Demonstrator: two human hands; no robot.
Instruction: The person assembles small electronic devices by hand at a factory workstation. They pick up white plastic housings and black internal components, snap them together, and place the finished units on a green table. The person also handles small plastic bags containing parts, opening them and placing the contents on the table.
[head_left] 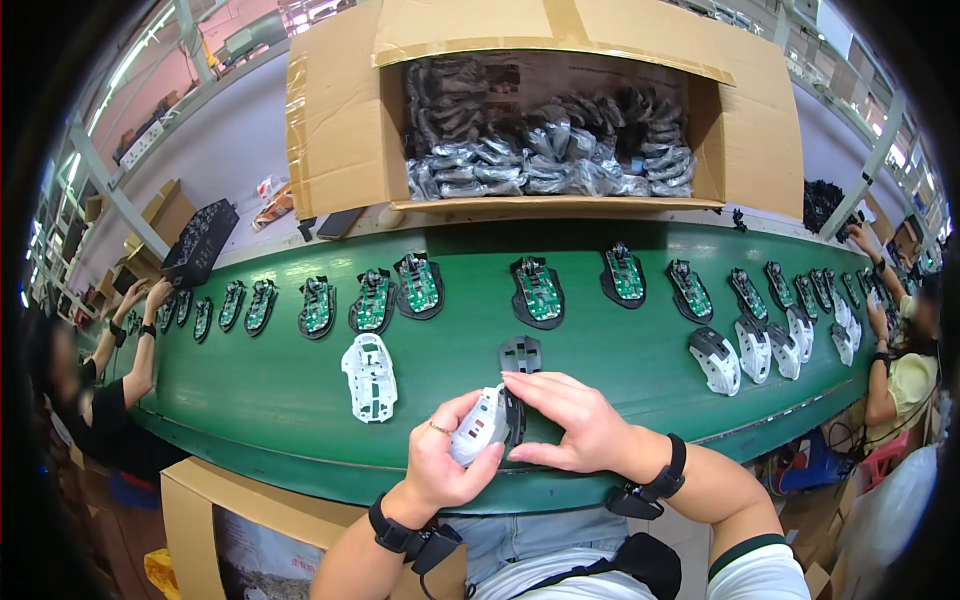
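Note:
In front of me, above the near edge of the green belt, my left hand [440, 465] grips a white computer mouse shell [478, 430] between thumb and fingers. My right hand [580, 425] has its fingertips and thumb on a black mouse cover [515, 418], which lies against the shell's right side. Whether the two parts are joined, I cannot tell. Just beyond my fingers lies a dark grey cover piece [520, 354]. To its left rests a white mouse frame [369, 378] with cut-outs. A black mouse base with a green circuit board [538, 292] lies farther back.
More mouse bases [317, 306] line the green belt [240, 375]. Partly covered white-and-black mice [714, 360] stand at right. Behind is an open carton [590, 203] of bagged dark parts. Co-workers' hands [158, 293] reach in at both ends. Another carton [185, 500] sits below at left.

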